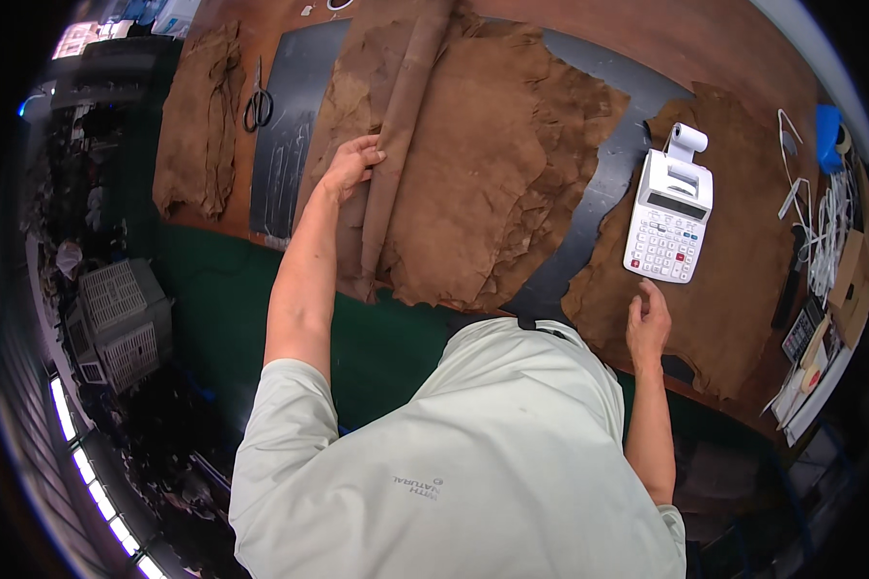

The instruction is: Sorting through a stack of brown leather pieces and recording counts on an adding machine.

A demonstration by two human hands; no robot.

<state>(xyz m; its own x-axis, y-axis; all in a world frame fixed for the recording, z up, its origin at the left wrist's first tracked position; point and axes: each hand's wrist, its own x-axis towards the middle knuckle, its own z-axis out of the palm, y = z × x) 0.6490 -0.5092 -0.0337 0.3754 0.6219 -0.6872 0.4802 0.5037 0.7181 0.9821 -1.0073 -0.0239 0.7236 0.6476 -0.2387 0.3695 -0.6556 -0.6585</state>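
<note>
A stack of brown leather hides (468,164) with ragged edges lies before me. Across its left side runs a folded-back hide (396,145), its fold forming a long raised ridge. My left hand (355,166) is closed at this fold, fingertips and thumb pinching the leather. Toward the right, a white printing calculator (668,217) with a paper roll on top rests on another brown hide (734,222). Just below its near edge is my right hand (650,323), holding nothing, index finger stretched toward the keys and the other fingers loosely bent.
Black-handled scissors (258,108) lie between a smaller hide pile (198,125) and a black board (294,125) under the leather. At the right edge are white cables (826,232), a cardboard box (852,285) and a second calculator (801,331). Grey plastic crates (121,309) stand at left.
</note>
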